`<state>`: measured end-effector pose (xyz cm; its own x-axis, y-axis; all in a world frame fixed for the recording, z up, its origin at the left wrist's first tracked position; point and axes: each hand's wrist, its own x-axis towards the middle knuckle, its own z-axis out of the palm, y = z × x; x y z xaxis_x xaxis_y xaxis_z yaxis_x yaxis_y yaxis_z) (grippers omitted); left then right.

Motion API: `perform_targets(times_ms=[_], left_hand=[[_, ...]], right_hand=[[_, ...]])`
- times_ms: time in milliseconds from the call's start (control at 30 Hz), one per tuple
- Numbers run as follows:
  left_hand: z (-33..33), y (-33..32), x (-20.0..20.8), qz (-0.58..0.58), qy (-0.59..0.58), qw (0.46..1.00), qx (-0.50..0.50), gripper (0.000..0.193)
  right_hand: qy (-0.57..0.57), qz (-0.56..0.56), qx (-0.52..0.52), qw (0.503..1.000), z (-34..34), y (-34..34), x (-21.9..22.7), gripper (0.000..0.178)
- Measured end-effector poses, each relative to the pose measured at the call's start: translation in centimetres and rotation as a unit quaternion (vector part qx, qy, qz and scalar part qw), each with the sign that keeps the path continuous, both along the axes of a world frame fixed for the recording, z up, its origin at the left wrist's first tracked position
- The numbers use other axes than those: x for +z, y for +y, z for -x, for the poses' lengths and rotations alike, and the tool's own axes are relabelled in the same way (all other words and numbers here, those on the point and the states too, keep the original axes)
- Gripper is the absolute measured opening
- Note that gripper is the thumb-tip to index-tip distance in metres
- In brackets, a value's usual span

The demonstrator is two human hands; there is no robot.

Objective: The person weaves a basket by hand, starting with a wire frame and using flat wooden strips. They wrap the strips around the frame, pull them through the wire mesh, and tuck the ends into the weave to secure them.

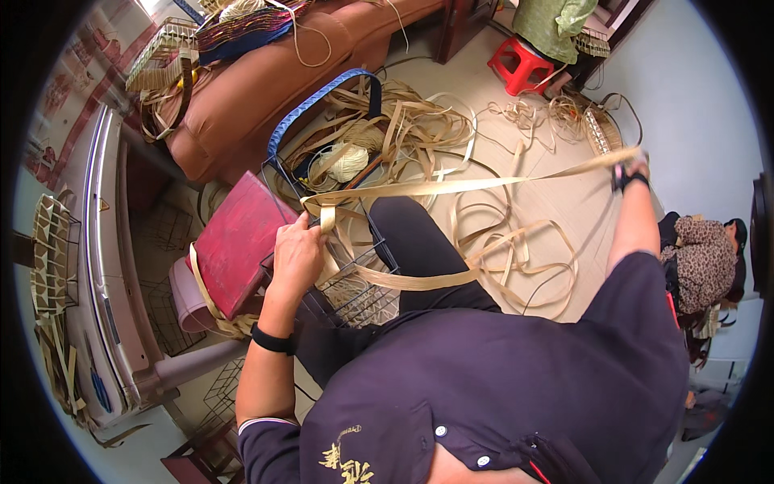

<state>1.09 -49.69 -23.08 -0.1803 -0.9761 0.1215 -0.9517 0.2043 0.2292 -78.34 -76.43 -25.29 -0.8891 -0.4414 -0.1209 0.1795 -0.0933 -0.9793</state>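
A black wire basket frame rests on my lap, partly woven with flat tan strips. My left hand presses on its near rim and pinches a looped end of a long tan strip. That strip runs taut to the right, where my right hand, arm stretched out, grips its far end. A second loose strip curls over my black trouser leg. A blue woven handle arches over the frame's far side.
A dark red board leans beside the frame on the left. A ball of pale cord lies among loose strips on the floor. A brown sofa, a red stool with a seated person, and another person at right.
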Motion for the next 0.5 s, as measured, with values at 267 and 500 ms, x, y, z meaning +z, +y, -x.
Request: perform_targets(times_ms=[267,500], left_hand=[[-2.1,1.3,-0.7,0.046,0.049,0.998,0.021,0.015],[-3.1,1.0,-0.4,-0.011,0.105,0.994,-0.021,0.014]], right_hand=[[0.183,0.251,0.537,0.784,-52.3,-3.8,24.3,0.043],[0.579,0.034,0.78,0.232,-60.8,15.0,12.4,0.029]])
